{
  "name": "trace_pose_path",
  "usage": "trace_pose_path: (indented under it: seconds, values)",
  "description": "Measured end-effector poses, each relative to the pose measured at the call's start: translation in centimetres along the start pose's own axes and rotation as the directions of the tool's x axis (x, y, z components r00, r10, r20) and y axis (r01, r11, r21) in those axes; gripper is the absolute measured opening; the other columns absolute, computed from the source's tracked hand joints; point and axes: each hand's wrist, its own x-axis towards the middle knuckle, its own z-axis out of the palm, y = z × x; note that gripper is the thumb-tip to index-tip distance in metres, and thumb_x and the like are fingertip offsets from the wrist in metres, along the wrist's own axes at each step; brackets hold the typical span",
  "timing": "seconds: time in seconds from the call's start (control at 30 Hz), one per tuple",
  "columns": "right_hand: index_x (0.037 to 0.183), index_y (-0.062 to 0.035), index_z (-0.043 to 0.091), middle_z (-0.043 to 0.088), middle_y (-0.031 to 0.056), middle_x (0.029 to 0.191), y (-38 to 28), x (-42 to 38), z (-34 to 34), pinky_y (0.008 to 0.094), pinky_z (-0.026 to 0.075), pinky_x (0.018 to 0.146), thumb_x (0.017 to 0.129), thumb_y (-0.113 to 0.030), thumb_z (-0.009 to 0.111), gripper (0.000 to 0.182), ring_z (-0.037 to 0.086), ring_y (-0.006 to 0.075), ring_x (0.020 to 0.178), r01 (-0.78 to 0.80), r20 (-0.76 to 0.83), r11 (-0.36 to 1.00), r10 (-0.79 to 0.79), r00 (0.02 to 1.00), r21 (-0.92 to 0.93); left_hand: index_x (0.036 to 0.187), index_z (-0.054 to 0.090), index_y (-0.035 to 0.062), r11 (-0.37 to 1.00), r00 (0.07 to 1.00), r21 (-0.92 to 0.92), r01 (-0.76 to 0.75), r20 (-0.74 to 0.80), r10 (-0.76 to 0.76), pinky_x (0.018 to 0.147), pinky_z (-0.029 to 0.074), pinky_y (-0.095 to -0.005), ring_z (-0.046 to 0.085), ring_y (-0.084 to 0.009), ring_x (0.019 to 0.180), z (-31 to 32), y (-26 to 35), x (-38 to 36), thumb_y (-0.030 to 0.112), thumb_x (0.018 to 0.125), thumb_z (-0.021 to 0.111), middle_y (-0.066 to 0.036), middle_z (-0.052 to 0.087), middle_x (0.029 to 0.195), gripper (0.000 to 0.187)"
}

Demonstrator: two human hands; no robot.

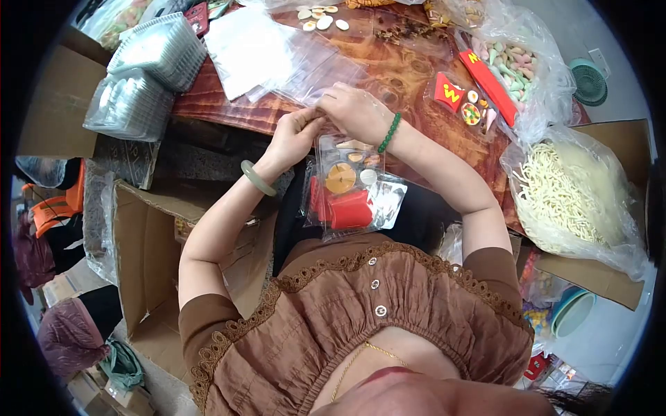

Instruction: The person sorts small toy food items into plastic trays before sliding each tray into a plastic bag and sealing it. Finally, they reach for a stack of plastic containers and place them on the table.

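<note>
A clear plastic bag (345, 184) hangs upright between my lap and the table edge. Inside it show a round orange-brown piece, small pale pieces, red packets and a silvery-white sachet. My left hand (297, 136), with a pale bangle on the wrist, pinches near the bag's top edge. Fingers bent, my right hand (352, 113) meets it there from the other side; green beads circle that wrist. The fingertips of both hands touch or nearly touch, and they partly hide the bag's mouth. Just beyond them, flat clear bags (305, 76) lie spread on the wooden table (409, 104).
Stacked clear plastic boxes (149, 76) stand at the left. On the right are a filled packet (465, 104), a long red strip (488, 87), a bag of pastel pieces (513, 69) and a bag of pale noodle-like strands (558, 194). A cardboard box (149, 270) stands beside my left arm.
</note>
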Motion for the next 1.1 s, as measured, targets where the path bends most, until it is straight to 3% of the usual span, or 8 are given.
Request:
trace_pose_path:
  seconds: [0.1,0.2,0.27,0.33,0.57,0.73,0.97,1.1]
  values:
    - [0.093,-0.0013,0.058,0.059,0.0114,0.086,0.3,-0.5,0.0,0.0349,0.048,0.071,0.080,-0.006,0.060,0.014,0.058,0.0289,0.082,-0.054,-0.028,0.998,0.055,0.998,0.034,0.115,0.059,-0.0049,0.996,0.996,0.013,-0.084,0.006,0.084,0.074,0.046,-0.0201,0.057,-0.0050,0.083,0.2,-0.5,0.1,0.007,0.095,0.050,-0.004,0.065,0.091,0.025]
    - [0.098,-0.0027,0.055,0.062,0.0113,0.088,1.6,-1.6,-1.9,0.0339,0.049,0.060,0.094,-0.014,0.051,0.013,0.063,0.0210,0.074,-0.388,-0.171,0.738,0.555,0.814,0.552,0.114,0.059,-0.0055,0.997,0.997,-0.010,-0.072,0.028,0.072,0.078,0.047,-0.0215,0.058,-0.0066,0.088,0.0,-0.4,-0.5,0.008,0.096,0.048,-0.006,0.065,0.096,0.025]
    - [0.101,-0.0055,0.055,0.061,0.0073,0.086,4.9,-3.4,-4.1,0.0261,0.045,0.050,0.098,-0.017,0.045,0.015,0.058,0.0112,0.068,0.044,-0.201,0.222,0.766,0.611,0.974,0.114,0.059,-0.0056,0.999,0.999,-0.033,-0.017,0.050,0.019,0.080,0.048,-0.0225,0.058,-0.0078,0.090,-0.4,-0.3,-0.7,0.008,0.097,0.047,-0.007,0.065,0.098,0.025]
    - [0.103,-0.0060,0.054,0.061,0.0061,0.089,9.7,-8.4,-8.4,0.0178,0.038,0.045,0.100,-0.018,0.041,0.018,0.049,0.0071,0.059,0.281,-0.104,-0.134,0.714,0.692,0.950,0.114,0.057,-0.0041,0.943,0.991,-0.306,0.131,0.032,-0.127,0.084,0.049,-0.0256,0.060,-0.0119,0.094,-0.6,0.4,-1.1,0.011,0.098,0.046,-0.009,0.065,0.105,0.025]
    - [0.097,-0.0076,0.061,0.058,0.0045,0.105,1.3,-9.7,-4.5,0.0154,0.039,0.052,0.089,-0.012,0.059,0.009,0.053,0.0039,0.069,-0.622,0.453,0.127,0.574,0.681,0.773,0.115,0.051,-0.0024,0.907,0.993,-0.412,0.085,0.113,-0.042,0.085,0.052,-0.0294,0.060,-0.0166,0.102,0.6,1.6,-1.3,0.006,0.089,0.061,-0.014,0.061,0.114,0.029]
    - [0.074,-0.0083,0.061,0.055,0.0045,0.105,1.7,-11.6,-0.6,0.0171,0.039,0.057,0.080,-0.001,0.067,0.011,0.051,0.0047,0.073,-0.278,0.263,-0.049,0.509,0.819,0.959,0.077,0.061,0.0008,0.920,0.931,0.183,-0.347,0.191,0.313,0.088,0.048,-0.0301,0.059,-0.0193,0.106,-0.5,1.8,-4.0,-0.010,0.076,0.058,-0.017,0.056,0.124,0.012]
    - [0.072,-0.0090,0.060,0.052,0.0034,0.104,0.2,-11.5,0.3,0.0190,0.041,0.066,0.081,0.002,0.065,0.014,0.050,0.0060,0.082,-0.095,0.056,0.062,0.464,0.884,0.994,0.127,0.045,-0.0010,0.708,0.995,-0.705,-0.041,0.039,0.096,0.095,0.046,-0.0386,0.052,-0.0225,0.116,-0.8,2.5,-5.1,0.020,0.086,0.067,-0.019,0.049,0.130,0.051]
    - [0.076,-0.0073,0.062,0.052,0.0053,0.108,0.4,-11.8,-0.9,0.0185,0.041,0.065,0.085,-0.012,0.066,0.011,0.050,0.0058,0.081,-0.147,0.028,0.269,0.400,0.916,0.952,0.123,0.048,-0.0067,0.936,0.980,-0.308,0.169,0.154,-0.126,0.088,0.051,-0.0313,0.060,-0.0202,0.104,1.8,3.4,-5.9,0.006,0.087,0.063,-0.015,0.059,0.118,0.042]
